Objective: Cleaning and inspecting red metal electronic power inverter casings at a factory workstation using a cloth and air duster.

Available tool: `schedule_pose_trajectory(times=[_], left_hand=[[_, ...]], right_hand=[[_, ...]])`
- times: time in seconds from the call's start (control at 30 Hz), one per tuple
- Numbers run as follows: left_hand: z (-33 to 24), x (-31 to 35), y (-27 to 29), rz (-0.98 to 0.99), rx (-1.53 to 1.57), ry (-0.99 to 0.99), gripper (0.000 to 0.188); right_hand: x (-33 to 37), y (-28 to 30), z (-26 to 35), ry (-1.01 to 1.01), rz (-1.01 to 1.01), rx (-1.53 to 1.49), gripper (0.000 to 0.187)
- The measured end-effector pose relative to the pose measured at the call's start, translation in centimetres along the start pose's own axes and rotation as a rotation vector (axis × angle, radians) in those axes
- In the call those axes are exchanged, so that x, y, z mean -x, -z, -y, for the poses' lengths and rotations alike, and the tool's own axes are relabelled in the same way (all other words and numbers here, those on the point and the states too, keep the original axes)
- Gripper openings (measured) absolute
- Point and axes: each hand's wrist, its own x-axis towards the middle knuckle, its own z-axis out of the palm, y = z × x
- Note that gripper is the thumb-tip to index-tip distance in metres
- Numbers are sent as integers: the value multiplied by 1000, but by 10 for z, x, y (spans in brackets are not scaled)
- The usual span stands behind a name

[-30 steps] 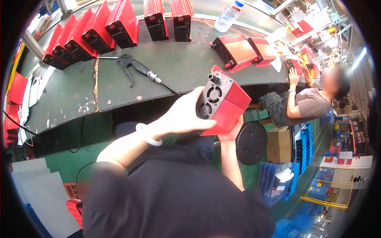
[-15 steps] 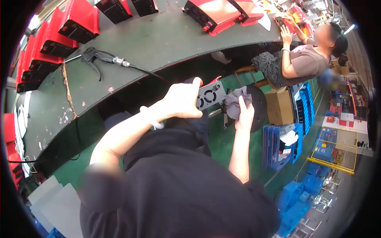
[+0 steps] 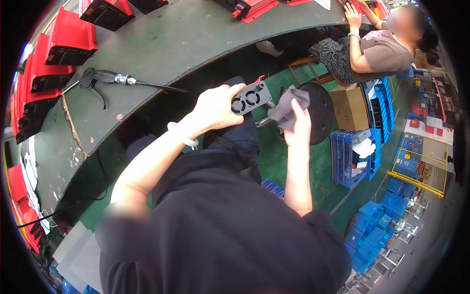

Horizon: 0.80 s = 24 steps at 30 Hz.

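Note:
My left hand (image 3: pixel 219 107) grips one end of a boxy red device (image 3: pixel 252 98), whose grey end panel with two round fan grilles faces up toward me. Most of its body is hidden behind the hand and wrist. To the right, my right hand (image 3: pixel 299 126) pinches a crumpled grey cloth (image 3: pixel 289 109) between thumb and fingers. The cloth hangs close to the device's right end, with a small gap between them. Both hands are held in front of my lap, off the bench edge.
On the green bench (image 3: pixel 161 44) lies a black air blow gun (image 3: pixel 100 78) with its hose. Red devices (image 3: pixel 73 36) line the far left. A round black stool (image 3: pixel 316 112), a cardboard box (image 3: pixel 351 105) and blue crates (image 3: pixel 347 157) stand at right. A co-worker (image 3: pixel 384 51) sits beyond.
The view has shifted, so the bench and crates sit differently in the picture. My left hand still holds the device; the cloth in my right hand has changed its folds and drawn nearer the device.

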Motion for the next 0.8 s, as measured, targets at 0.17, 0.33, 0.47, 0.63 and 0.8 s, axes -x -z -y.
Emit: schedule_pose_trajectory(times=[0.17, 0.33, 0.47, 0.63, 0.8], left_hand=[[-9, -3, 1, 73, -23, 48, 73], [-6, -6, -6, 36, -61, 39, 71], [1, -7, -4, -20, -53, -22, 69], [2, -13, 17, 116, 36, 142, 68], [8, 0, 10, 99, 12, 105, 76]], right_hand=[[24, -26, -29, 488, 45, 837, 14], [22, -33, -31, 1015, 339, 1277, 30], [24, -26, -27, 1054, 450, 1441, 38], [13, 31, -36, 1033, 659, 1787, 14], [26, 71, -35, 424, 178, 1217, 28]])
